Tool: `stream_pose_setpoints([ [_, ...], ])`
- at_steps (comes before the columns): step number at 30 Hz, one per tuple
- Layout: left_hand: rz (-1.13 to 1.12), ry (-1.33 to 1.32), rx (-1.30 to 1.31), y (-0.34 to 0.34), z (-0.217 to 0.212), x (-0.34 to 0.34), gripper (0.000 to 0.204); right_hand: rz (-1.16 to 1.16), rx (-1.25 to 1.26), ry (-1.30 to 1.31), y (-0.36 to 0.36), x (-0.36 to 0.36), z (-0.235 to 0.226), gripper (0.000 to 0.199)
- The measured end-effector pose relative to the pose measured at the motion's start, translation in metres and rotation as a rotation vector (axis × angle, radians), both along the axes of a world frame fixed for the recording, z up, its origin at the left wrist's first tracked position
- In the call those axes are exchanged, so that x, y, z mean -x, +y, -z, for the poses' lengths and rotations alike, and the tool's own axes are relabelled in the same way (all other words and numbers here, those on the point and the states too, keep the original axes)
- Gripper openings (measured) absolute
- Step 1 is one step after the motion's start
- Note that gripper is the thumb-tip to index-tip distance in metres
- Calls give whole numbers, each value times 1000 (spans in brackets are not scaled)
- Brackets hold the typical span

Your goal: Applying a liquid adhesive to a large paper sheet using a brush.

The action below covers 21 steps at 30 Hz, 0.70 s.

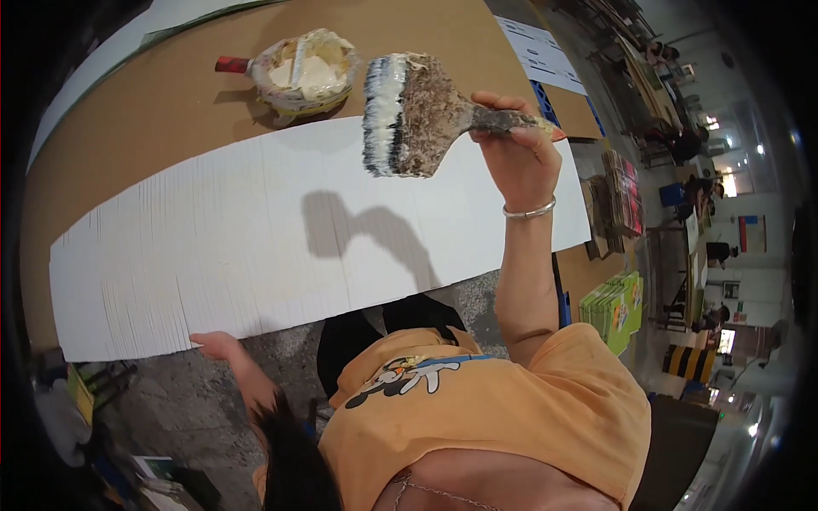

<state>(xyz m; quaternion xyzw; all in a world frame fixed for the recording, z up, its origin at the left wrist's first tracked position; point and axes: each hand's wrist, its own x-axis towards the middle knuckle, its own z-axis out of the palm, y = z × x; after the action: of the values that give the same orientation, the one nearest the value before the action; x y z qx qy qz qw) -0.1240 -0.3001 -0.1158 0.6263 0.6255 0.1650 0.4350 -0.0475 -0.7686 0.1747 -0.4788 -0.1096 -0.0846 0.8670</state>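
A wide flat paintbrush [426,115], its bristles coated with white paste and its ferrule crusted brown, is raised above the work surface. My right hand [518,153] is closed round its dark handle. Below it lies a long spread of overlapping white sheets [247,213], fanned so that only narrow edge strips show at the left. My left hand [220,345] is at the near edge of these sheets, its fingers closed on the edge and partly hidden. Beyond the sheets stands a paste-smeared tub [311,100] of white paste, with a red-ended handle [232,65] sticking out to the left.
Brown board [187,111] covers the table under the tub. A printed white sheet [541,53] lies at the far right. Stacks of green printed pieces [612,311] and red printed pieces [624,192] stand to the right. Several people sit at tables in the background.
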Motion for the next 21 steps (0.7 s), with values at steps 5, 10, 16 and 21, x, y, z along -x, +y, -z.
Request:
stream_pose_setpoints([
  [5,-40,55,-9,9,8,1,81,18,-40,-22,-5,8,0,34],
  [10,-32,68,-31,8,5,-3,81,41,-51,-40,-15,14,0,35],
  [16,-43,37,-50,6,7,-1,81,42,-78,-37,-21,17,1,36],
  [21,-37,39,-55,9,11,-5,81,14,-77,-46,-25,15,2,36],
])
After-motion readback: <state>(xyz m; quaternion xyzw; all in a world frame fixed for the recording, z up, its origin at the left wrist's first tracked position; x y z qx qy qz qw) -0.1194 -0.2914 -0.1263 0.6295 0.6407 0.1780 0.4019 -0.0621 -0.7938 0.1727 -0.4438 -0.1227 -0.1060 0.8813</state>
